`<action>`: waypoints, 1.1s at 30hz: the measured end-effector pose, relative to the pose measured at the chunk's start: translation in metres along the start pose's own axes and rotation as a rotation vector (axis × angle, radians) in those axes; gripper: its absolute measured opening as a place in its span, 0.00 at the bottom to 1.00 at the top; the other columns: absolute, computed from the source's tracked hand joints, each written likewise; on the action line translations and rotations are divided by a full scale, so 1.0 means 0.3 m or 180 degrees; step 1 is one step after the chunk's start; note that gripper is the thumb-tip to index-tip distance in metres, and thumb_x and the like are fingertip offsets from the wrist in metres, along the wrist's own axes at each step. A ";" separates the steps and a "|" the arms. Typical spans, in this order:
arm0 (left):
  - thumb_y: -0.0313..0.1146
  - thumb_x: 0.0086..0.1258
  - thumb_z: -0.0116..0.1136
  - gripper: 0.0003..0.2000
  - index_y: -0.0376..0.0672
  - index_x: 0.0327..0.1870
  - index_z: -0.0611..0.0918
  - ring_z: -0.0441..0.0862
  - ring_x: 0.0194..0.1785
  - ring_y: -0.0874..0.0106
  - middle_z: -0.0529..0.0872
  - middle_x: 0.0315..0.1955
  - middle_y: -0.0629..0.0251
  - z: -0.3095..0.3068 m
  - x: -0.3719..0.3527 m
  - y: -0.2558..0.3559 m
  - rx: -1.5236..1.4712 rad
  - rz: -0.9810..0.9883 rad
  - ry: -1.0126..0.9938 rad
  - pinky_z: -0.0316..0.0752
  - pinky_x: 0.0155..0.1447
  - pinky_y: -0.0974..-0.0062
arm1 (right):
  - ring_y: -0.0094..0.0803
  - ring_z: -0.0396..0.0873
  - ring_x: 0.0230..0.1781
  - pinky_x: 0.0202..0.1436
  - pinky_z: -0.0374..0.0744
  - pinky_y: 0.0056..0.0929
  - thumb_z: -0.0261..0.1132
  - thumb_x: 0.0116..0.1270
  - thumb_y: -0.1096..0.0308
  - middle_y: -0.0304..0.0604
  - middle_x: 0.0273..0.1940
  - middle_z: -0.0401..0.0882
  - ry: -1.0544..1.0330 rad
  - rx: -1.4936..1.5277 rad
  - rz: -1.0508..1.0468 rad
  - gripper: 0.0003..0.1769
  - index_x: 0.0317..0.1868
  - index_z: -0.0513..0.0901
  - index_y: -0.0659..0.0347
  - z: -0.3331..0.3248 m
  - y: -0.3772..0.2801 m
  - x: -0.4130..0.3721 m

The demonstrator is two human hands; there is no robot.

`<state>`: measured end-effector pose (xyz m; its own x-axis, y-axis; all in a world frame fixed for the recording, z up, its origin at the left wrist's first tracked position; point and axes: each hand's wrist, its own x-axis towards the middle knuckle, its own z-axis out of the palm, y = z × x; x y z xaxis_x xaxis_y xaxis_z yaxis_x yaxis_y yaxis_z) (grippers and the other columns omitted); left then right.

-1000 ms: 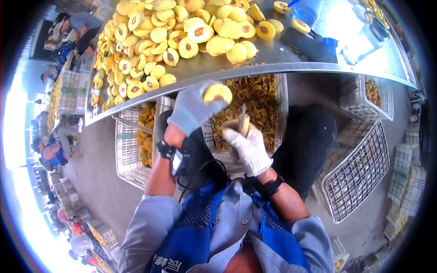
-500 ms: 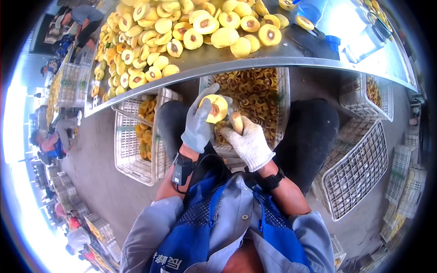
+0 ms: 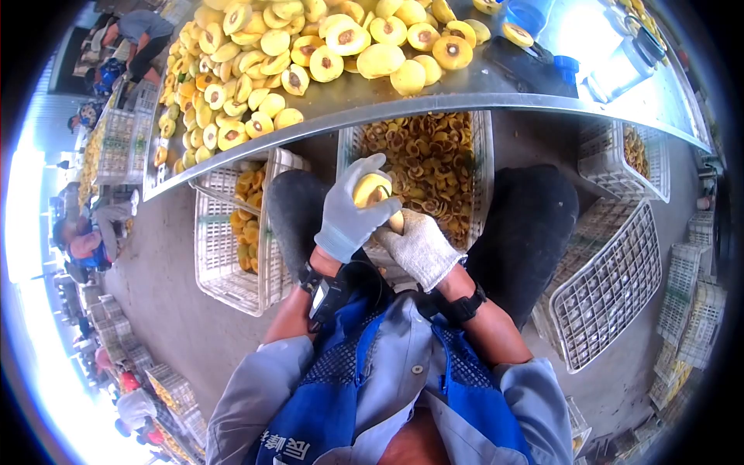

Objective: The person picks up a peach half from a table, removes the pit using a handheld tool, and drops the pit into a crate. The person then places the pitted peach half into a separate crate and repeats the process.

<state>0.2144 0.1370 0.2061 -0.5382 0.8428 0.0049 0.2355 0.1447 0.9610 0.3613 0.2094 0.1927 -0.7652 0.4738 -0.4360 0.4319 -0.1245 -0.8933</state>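
In my left hand [image 3: 345, 217], gloved in grey, is a yellow peach half [image 3: 367, 188]. The thumb lies across its front and the fingers wrap behind. My right hand [image 3: 422, 248], in a white knitted glove, is closed right up against the left thumb and the lower side of the fruit. A short tan handle [image 3: 397, 222] of a small tool sticks up from the right fingers; its working end is hidden. Below both hands stands a crate [image 3: 483, 167] holding many brownish-yellow peach scraps [image 3: 426, 155].
Cut peach halves [image 3: 263, 62] are heaped on the metal table [image 3: 465, 89] ahead. A clear jug [image 3: 624, 70] and a blue cap [image 3: 566, 68] stand at its right. Crates flank my legs: one with peach pieces [image 3: 248, 217], another tilted [image 3: 608, 287]. People work at far left.
My hands have come together. The peach half has turned and is now partly covered by the left thumb, and the right hand has moved slightly down against it.
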 end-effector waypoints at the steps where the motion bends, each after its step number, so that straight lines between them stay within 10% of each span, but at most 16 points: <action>1: 0.29 0.59 0.78 0.32 0.35 0.67 0.81 0.86 0.53 0.72 0.89 0.51 0.63 -0.003 -0.001 -0.008 0.0004 -0.0056 -0.0015 0.80 0.62 0.73 | 0.41 0.89 0.34 0.41 0.84 0.39 0.65 0.74 0.58 0.53 0.32 0.89 -0.0024 -0.0068 -0.0037 0.18 0.47 0.86 0.67 -0.001 0.007 0.001; 12: 0.28 0.66 0.71 0.18 0.37 0.57 0.87 0.88 0.50 0.71 0.91 0.50 0.59 -0.062 0.018 0.038 0.0485 -0.0330 -0.0721 0.82 0.58 0.72 | 0.25 0.84 0.29 0.34 0.81 0.29 0.69 0.73 0.63 0.41 0.31 0.88 -0.0687 -0.0025 0.0369 0.12 0.48 0.87 0.64 0.001 0.023 -0.003; 18: 0.31 0.78 0.60 0.11 0.32 0.52 0.87 0.88 0.42 0.69 0.92 0.42 0.57 -0.006 -0.019 0.001 -0.1904 -0.0576 0.0162 0.82 0.51 0.72 | 0.20 0.79 0.24 0.27 0.76 0.23 0.70 0.72 0.66 0.33 0.27 0.83 -0.0975 0.0783 0.0548 0.09 0.47 0.88 0.62 0.002 0.037 -0.003; 24: 0.39 0.73 0.62 0.14 0.36 0.41 0.89 0.89 0.43 0.66 0.92 0.37 0.56 -0.092 0.040 0.017 -0.0492 0.0015 -0.1232 0.82 0.50 0.69 | 0.22 0.79 0.22 0.26 0.76 0.23 0.71 0.70 0.68 0.33 0.26 0.82 -0.1008 0.0406 0.0543 0.09 0.47 0.88 0.61 0.027 0.059 0.003; 33: 0.33 0.75 0.58 0.15 0.29 0.35 0.91 0.90 0.40 0.67 0.93 0.34 0.55 -0.069 0.042 0.001 -0.1303 -0.0198 -0.1057 0.83 0.49 0.71 | 0.22 0.75 0.17 0.20 0.72 0.23 0.73 0.67 0.67 0.34 0.24 0.79 -0.1418 0.1065 0.0953 0.07 0.40 0.85 0.60 -0.012 0.003 -0.022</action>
<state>0.1910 0.1369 0.2121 -0.2400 0.9675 -0.0795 -0.1597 0.0414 0.9863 0.3685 0.2092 0.1953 -0.7907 -0.0233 -0.6117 0.5406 -0.4955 -0.6799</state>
